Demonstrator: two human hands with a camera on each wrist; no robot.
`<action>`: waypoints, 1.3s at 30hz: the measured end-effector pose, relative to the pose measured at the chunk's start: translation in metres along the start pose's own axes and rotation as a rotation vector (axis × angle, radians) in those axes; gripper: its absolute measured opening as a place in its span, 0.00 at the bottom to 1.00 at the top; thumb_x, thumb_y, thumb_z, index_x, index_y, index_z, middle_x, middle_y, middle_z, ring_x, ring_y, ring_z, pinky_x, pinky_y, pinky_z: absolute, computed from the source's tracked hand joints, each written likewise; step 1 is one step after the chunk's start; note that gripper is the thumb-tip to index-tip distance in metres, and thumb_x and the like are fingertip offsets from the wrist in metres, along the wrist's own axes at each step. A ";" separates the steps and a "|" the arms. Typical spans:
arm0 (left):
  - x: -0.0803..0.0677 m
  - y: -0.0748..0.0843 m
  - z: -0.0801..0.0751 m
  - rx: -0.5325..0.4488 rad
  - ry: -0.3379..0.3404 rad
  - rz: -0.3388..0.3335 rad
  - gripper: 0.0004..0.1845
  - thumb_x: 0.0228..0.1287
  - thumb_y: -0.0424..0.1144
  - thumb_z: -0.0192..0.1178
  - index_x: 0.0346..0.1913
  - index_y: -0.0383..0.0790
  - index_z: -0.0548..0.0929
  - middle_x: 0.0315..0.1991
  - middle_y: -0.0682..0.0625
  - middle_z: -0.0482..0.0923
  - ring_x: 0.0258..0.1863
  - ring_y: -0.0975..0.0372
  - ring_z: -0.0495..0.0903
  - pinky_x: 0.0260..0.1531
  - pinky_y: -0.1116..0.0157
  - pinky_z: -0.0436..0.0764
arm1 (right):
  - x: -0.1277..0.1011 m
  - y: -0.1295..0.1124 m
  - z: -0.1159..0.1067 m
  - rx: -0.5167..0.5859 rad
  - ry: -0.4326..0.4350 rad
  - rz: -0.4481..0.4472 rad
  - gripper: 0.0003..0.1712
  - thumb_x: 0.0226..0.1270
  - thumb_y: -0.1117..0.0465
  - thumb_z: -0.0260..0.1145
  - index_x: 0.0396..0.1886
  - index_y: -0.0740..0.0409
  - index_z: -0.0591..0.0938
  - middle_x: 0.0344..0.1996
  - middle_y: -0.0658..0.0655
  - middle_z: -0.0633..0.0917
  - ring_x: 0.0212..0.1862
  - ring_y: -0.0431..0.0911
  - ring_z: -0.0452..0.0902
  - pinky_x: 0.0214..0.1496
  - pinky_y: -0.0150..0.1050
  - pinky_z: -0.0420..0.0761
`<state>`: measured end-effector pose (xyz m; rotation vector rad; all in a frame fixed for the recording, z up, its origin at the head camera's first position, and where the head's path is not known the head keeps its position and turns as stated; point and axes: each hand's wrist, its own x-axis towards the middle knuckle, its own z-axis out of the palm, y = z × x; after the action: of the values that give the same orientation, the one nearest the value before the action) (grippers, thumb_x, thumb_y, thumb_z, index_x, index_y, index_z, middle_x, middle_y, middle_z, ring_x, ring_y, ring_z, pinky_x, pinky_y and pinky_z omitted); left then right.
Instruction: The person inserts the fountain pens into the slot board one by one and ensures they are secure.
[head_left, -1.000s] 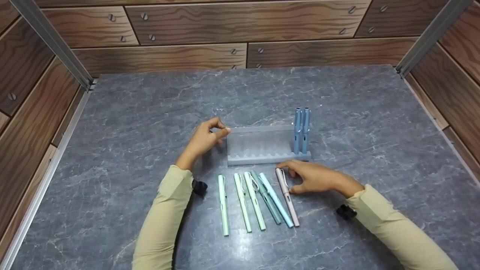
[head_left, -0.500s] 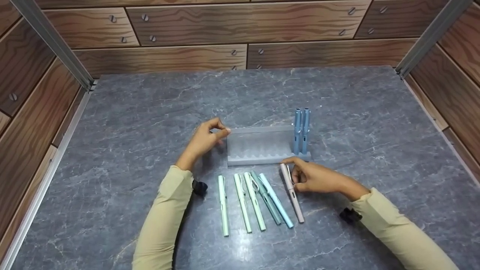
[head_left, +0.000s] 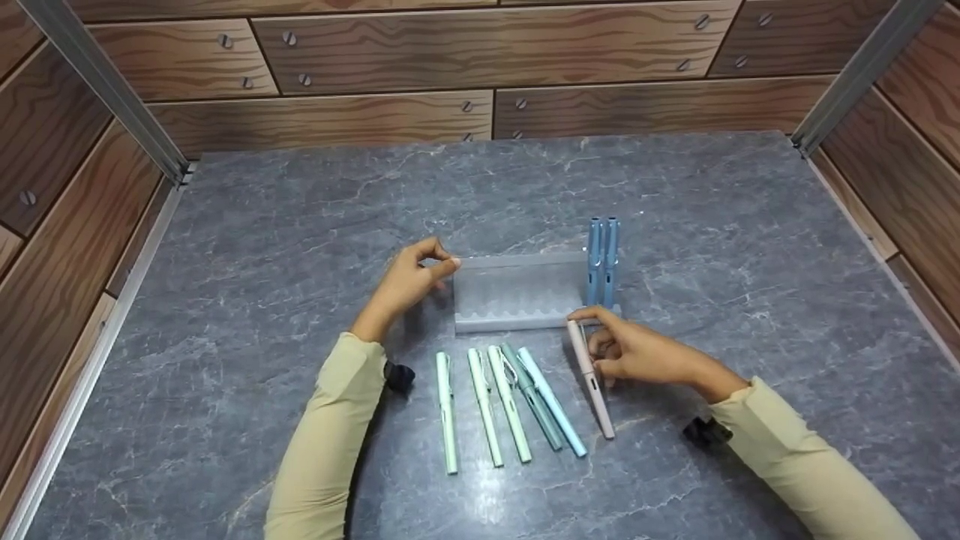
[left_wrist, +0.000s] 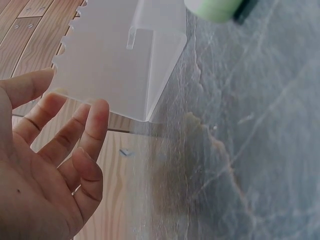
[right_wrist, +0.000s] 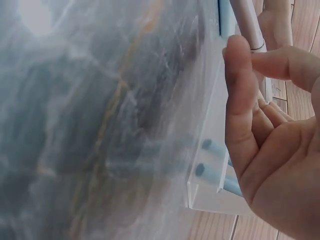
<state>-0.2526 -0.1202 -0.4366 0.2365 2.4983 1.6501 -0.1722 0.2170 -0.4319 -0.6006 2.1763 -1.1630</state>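
Note:
My left hand (head_left: 409,279) pinches the upper left corner of a clear plastic pen rack (head_left: 517,289) between thumb and forefinger; in the left wrist view the other fingers of the hand (left_wrist: 60,160) spread below the rack's edge (left_wrist: 110,60). My right hand (head_left: 649,352) holds a pinkish-grey pen (head_left: 593,382) by its cap half, in front of the rack's right end. The pen slants, cap end toward the rack. Two blue pens (head_left: 611,259) stand upright in the rack's right end. In the right wrist view, the fingers partly hide the pinkish pen (right_wrist: 247,20).
Left of the held pen lie several pens: three light green ones, the leftmost pen (head_left: 446,412) set apart, then a dark teal pen (head_left: 538,405) and a light blue pen (head_left: 553,401) side by side. Wood-patterned walls (head_left: 375,45) border the grey marbled table (head_left: 300,202).
My right hand has taken the pinkish pen away from the light blue one, rightward and toward the rack, its cap end rising. My left hand has stayed at the rack's corner.

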 end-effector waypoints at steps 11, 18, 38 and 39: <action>0.000 0.000 0.000 -0.002 -0.001 -0.006 0.08 0.64 0.42 0.61 0.34 0.41 0.77 0.46 0.45 0.81 0.33 0.46 0.84 0.37 0.57 0.82 | -0.005 -0.002 -0.010 0.037 0.040 -0.077 0.40 0.60 0.76 0.58 0.70 0.60 0.53 0.36 0.59 0.76 0.26 0.40 0.75 0.28 0.37 0.80; -0.001 0.001 0.000 -0.007 -0.010 0.020 0.08 0.64 0.41 0.61 0.34 0.39 0.78 0.47 0.43 0.81 0.31 0.44 0.84 0.37 0.54 0.82 | -0.008 -0.006 -0.014 0.044 0.078 -0.076 0.39 0.62 0.74 0.59 0.69 0.58 0.53 0.36 0.60 0.75 0.25 0.39 0.74 0.27 0.37 0.80; 0.000 -0.001 0.000 0.012 -0.005 0.013 0.08 0.64 0.42 0.61 0.34 0.40 0.78 0.48 0.44 0.80 0.31 0.45 0.84 0.34 0.64 0.78 | -0.004 -0.016 -0.019 -0.009 0.202 -0.148 0.40 0.59 0.74 0.63 0.68 0.58 0.55 0.30 0.57 0.77 0.29 0.39 0.75 0.32 0.32 0.79; -0.001 0.000 0.000 0.013 -0.005 0.014 0.08 0.64 0.42 0.61 0.34 0.40 0.78 0.48 0.44 0.80 0.31 0.46 0.84 0.34 0.64 0.79 | -0.004 -0.016 -0.019 -0.014 0.208 -0.149 0.39 0.59 0.73 0.63 0.67 0.58 0.55 0.30 0.56 0.77 0.29 0.39 0.74 0.31 0.31 0.79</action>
<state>-0.2522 -0.1208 -0.4369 0.2596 2.5102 1.6367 -0.1805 0.2224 -0.4086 -0.6840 2.3484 -1.3414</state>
